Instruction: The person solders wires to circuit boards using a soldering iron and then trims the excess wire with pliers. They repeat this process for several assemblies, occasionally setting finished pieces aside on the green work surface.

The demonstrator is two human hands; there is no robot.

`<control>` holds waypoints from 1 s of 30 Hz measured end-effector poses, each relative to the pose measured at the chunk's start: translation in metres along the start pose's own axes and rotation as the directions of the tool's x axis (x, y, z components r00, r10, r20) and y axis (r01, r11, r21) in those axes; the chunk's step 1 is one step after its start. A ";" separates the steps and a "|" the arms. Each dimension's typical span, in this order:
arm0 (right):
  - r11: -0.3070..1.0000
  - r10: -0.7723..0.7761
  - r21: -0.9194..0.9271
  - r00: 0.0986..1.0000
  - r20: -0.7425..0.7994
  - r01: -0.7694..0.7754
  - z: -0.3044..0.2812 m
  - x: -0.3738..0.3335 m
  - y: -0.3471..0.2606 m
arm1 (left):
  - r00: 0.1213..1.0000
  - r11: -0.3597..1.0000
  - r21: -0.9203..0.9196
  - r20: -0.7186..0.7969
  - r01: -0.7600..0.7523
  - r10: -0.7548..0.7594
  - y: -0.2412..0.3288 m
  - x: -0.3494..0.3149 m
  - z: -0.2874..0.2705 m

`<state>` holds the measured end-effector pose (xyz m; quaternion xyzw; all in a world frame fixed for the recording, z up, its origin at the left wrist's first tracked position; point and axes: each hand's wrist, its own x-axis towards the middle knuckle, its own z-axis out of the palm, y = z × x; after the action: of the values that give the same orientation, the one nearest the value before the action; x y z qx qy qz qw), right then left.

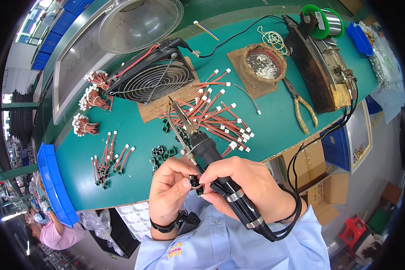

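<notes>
Here, on a green-topped workbench (pixel 274 121), a square black fan with a round wire grille (pixel 153 83) sits beyond a black-handled soldering iron with metal bands (pixel 207 148), wrapped in the person's curled right hand (pixel 256 184). The left hand (pixel 168 191) is nearly closed. Short red-and-brown wires with white plugs (pixel 213 112) lie scattered. A small black component (pixel 194 182) is pinched between left thumb and fingers, near the bench's edge.

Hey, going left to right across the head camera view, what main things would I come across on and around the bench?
Blue bin, tied wire bundles, black fan, brown bowl of silvery bits, green-and-silver spool, smaller blue tray.
</notes>
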<state>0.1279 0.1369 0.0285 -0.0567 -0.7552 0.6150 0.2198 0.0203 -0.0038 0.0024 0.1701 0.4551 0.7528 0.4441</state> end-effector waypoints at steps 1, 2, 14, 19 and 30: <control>1.000 -0.006 -0.001 1.000 -0.005 0.006 0.000 0.000 0.000 | 1.000 1.000 0.005 -0.002 -0.001 0.001 0.000 0.000 0.000; 1.000 -0.011 -0.002 1.000 -0.009 0.011 0.000 0.000 0.000 | 1.000 1.000 0.011 -0.003 -0.002 0.002 0.000 0.000 0.000; 0.998 -0.054 -0.014 0.999 0.009 0.054 -0.002 0.000 0.005 | 1.000 1.000 0.006 0.001 0.012 -0.012 0.000 -0.001 -0.001; 0.998 -0.060 -0.013 0.998 -0.010 0.060 -0.002 0.000 0.006 | 1.000 0.999 0.039 0.006 -0.024 0.024 0.004 0.001 0.006; 0.985 -0.024 -0.173 0.996 -0.080 0.009 -0.002 -0.005 0.008 | 0.996 0.987 0.132 0.025 0.087 -0.091 0.018 -0.007 0.005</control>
<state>0.1321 0.1391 0.0201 -0.0945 -0.7962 0.5428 0.2501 0.0184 -0.0102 0.0213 0.1899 0.5038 0.6981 0.4721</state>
